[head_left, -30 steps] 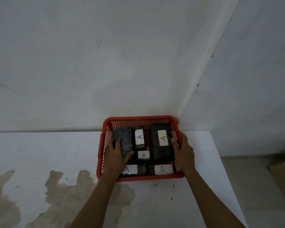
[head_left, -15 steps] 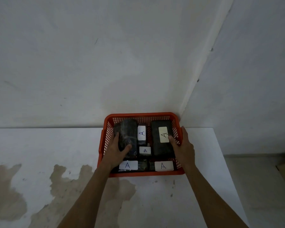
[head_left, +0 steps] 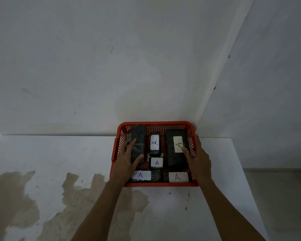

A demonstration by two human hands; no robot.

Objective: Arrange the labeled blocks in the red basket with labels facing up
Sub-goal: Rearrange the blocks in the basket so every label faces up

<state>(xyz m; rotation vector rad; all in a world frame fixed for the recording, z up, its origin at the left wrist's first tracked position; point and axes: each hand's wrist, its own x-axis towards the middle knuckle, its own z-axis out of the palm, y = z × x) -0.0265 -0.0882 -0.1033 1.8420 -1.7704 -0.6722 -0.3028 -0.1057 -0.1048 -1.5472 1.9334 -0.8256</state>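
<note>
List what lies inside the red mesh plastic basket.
The red mesh plastic basket holds dark blocks: five show white "A" labels. The left hand grips an unlabelled dark block; its underside is hidden.

- A white table (head_left: 42, 153) fills the lower part of the view, pushed against the wall.
- A large brown stain (head_left: 73, 197) spreads in ragged patches across its near left part.
- A plain, scuffed white wall (head_left: 94, 66) rises behind it.
- A second wall (head_left: 276, 84) meets it at a corner on the right.
- Grey floor (head_left: 285, 197) shows right of the table.
</note>
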